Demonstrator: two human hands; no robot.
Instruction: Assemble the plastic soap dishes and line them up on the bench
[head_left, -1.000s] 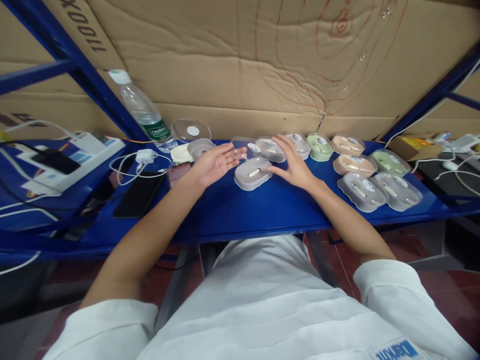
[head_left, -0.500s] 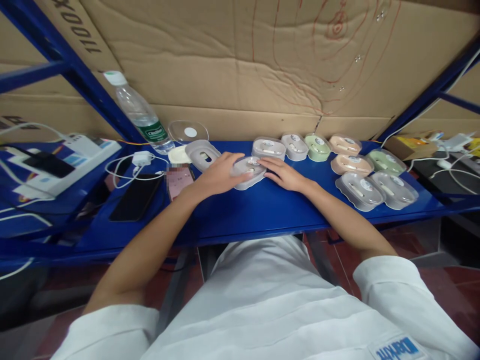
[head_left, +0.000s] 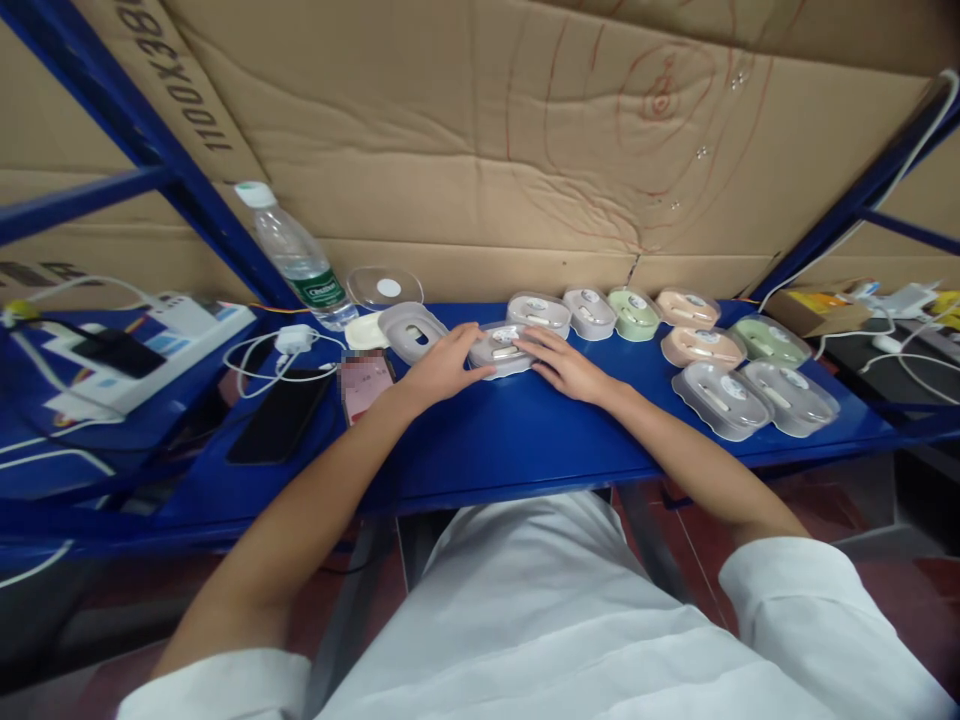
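Observation:
An oval grey plastic box with a clear lid lies on the blue table between my two hands. My left hand grips its left end, thumb along the front edge and fingers at the back. My right hand holds the other end, its fingers resting over the lid's right side. Just left of my left hand is an open grey box part with an oval slot. Beside that sit a cream-coloured piece and a loose clear lid bearing a round white label.
Several lidded boxes in grey, green and peach stand at the back and right. On the left are a water bottle, a white charger with cable, a black phone and a pink-screened phone. Cardboard walls the back.
My left thumb has shifted from the lid's top to the box's front edge. My right fingers stay on the right end. The camera view has tilted a little upward.

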